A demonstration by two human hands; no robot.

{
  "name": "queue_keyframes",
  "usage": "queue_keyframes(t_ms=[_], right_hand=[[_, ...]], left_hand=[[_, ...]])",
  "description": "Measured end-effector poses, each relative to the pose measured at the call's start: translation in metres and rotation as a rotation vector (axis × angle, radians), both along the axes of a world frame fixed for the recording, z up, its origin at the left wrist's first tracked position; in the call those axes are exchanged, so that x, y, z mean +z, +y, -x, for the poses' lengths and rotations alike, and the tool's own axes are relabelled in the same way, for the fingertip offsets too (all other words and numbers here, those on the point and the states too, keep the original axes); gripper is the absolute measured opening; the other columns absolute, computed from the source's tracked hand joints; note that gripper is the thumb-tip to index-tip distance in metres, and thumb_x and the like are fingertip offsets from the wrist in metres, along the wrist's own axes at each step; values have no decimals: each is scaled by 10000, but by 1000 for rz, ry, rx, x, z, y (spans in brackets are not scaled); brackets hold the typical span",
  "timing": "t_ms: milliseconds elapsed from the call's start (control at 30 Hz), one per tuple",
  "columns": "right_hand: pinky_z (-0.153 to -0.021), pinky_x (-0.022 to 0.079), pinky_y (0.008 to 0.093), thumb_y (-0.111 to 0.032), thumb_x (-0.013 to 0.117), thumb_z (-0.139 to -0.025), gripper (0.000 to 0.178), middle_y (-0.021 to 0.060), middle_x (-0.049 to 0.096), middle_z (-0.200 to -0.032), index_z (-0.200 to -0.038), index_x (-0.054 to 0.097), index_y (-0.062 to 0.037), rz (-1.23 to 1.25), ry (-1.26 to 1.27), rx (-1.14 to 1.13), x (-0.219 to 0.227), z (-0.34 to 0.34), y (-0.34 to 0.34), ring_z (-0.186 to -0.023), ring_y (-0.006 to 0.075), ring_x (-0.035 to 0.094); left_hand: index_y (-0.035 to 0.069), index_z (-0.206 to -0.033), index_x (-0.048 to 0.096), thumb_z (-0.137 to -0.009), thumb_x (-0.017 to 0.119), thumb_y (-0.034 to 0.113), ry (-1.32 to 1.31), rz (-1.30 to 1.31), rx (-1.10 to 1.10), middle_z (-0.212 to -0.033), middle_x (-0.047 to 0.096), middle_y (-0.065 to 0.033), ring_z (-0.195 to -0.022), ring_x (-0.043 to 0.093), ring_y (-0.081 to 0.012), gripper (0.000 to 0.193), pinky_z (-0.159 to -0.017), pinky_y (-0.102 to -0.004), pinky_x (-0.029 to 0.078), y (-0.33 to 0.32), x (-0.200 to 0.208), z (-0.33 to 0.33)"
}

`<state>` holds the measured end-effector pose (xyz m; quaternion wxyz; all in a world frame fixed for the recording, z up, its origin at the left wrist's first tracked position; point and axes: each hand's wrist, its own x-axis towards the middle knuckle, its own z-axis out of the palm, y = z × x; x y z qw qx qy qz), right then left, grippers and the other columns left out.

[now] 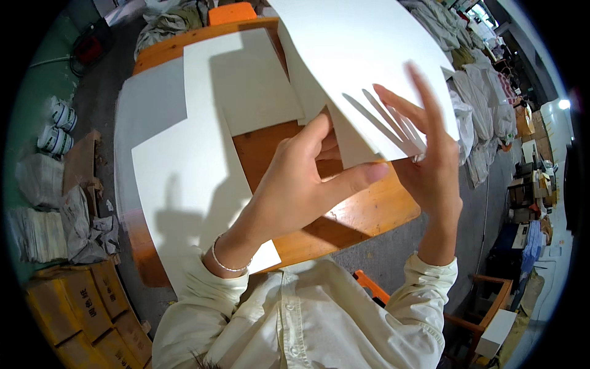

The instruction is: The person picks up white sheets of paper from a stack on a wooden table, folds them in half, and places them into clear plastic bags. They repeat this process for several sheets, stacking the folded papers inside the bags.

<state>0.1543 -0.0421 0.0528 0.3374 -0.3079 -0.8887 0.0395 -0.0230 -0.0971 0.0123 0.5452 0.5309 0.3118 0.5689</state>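
Raised over the table is a large white sheet of paper or thin card, curved, with further white layers beneath its left edge. My left hand holds its near left part, index finger at the edge and thumb stretched along the near corner; the other fingers are partly hidden behind it. At the near right edge, my right hand has its fingers spread above the sheet, casting shadows on it, slightly blurred. That hand's thumb is mostly hidden. More white sheets lie on the table's left side, overlapping.
The wooden table also bears a translucent grey sheet at the left. An orange stool stands beyond it. Cardboard boxes and white buckets are on the left floor, cloth-covered heaps on the right.
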Motion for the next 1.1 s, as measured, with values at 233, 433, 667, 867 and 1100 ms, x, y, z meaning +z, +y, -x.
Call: queue_keyframes(t_ms=[233, 433, 667, 867, 1100], right_hand=[[-829, 520, 375, 171, 516, -662, 619, 81, 631, -1120, -1193, 579, -141, -201, -176, -272, 26, -15, 36, -982, 277, 628], [-798, 533, 317, 114, 544, -744, 616, 112, 640, -1090, -1265, 539, -214, -625, 87, -317, 95, -68, 84, -934, 263, 651], [-692, 565, 287, -207, 611, -871, 362, 64, 659, -1070, -1229, 571, -187, -1024, 302, -279, 156, -23, -24, -896, 173, 669], [-635, 538, 281, -64, 576, -789, 427, 134, 578, -1187, -1213, 572, -109, -783, 47, 72, 76, 64, -126, -906, 260, 638], [-681, 541, 450, -92, 552, -782, 501, 246, 458, -1297, -1273, 478, -24, -279, -466, 173, -160, 152, -224, -1026, 455, 541]], left_hand=[[-79, -1259, 354, -928, 509, 168, -243, -12, -114, -1179, 520, -181, -1000, 599, -272, 441, -806, -372, 561, 12, -2, -6], [-90, -1196, 379, -961, 396, 167, -372, 124, -185, -1117, 561, -213, -873, 649, -315, 349, -743, -358, 584, 50, 39, -6], [-121, -1268, 283, -944, 410, 421, -197, 167, -115, -1185, 518, -244, -956, 625, -350, 645, -809, -369, 561, 54, 49, 14], [-113, -1329, 238, -881, 386, 592, -596, 149, -13, -1228, 459, -307, -1116, 535, -350, 848, -881, -395, 498, -80, -24, 124], [-66, -1343, 302, -909, 505, 384, -287, 551, 515, -1216, 496, -238, -1044, 551, -272, 658, -881, -338, 464, -180, -112, 211]])
